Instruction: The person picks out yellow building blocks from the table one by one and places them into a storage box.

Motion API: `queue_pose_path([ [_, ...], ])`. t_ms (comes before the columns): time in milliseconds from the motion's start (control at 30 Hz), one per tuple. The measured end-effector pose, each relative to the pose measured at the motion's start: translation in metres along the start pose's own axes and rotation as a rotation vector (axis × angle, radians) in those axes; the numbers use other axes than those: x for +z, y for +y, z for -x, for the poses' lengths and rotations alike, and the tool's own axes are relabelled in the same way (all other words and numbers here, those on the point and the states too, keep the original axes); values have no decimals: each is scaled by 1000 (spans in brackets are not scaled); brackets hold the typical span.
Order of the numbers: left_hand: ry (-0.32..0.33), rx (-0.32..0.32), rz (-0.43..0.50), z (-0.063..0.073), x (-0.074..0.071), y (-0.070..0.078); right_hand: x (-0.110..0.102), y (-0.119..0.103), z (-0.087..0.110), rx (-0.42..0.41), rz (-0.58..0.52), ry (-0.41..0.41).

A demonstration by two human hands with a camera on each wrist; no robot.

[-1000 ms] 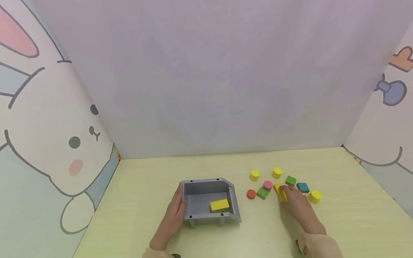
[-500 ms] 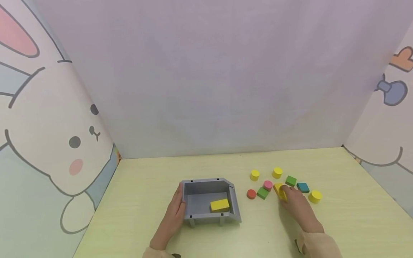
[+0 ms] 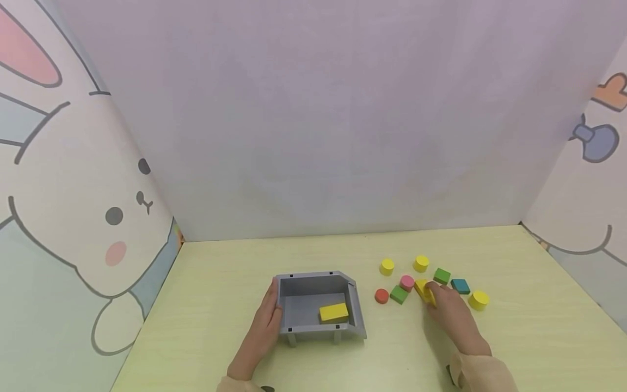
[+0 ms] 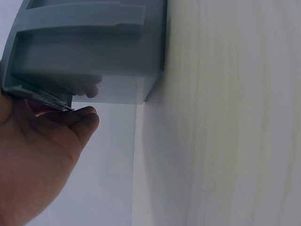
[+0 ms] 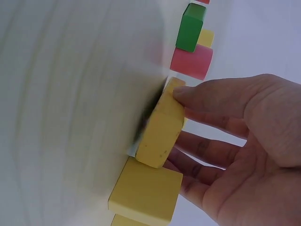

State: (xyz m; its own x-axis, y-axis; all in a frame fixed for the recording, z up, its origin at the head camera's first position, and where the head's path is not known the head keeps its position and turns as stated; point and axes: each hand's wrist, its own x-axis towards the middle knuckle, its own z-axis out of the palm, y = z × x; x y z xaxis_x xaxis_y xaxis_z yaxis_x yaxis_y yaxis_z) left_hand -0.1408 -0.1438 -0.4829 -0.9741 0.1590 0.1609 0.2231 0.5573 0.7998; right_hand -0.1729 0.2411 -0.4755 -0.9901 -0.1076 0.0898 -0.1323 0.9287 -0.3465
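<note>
Both my arms come in from below, well apart. On one side, my left hand [image 3: 263, 325] reaches forward and slants inward, fingers [image 3: 269, 298] together and fairly straight, the thumb [image 3: 276, 320] lying a little apart from them. Across on the other, my right hand [image 3: 452, 311] angles in toward my left, its back turned up, the wrist [image 3: 474, 344] roughly in line with the arm. And here's the pinch, clear from the right wrist: right thumb [image 5: 211, 98] stretched out, tip pressing, right fingers [image 5: 203, 147] opposite, with narrow gaps between them.
</note>
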Motion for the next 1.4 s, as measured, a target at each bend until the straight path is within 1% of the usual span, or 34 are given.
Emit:
queue_pose_path([
  [167,3,12,7,0,0,0,1,0,1,0,-23,41],
  [567,2,22,14,1,-1,0,-1,-2,4,20,-47,80],
  [800,-3,14,8,1,-1,1,-5,-7,5,-23,-53,172],
  [1033,1,9,8,0,-1,2,-8,-15,4,-23,-55,212],
  [1267,-4,22,16,0,0,0,-7,-22,5,-64,-73,280],
  [1400,-4,16,12,-1,0,-1,-6,-28,4,-86,-79,304],
])
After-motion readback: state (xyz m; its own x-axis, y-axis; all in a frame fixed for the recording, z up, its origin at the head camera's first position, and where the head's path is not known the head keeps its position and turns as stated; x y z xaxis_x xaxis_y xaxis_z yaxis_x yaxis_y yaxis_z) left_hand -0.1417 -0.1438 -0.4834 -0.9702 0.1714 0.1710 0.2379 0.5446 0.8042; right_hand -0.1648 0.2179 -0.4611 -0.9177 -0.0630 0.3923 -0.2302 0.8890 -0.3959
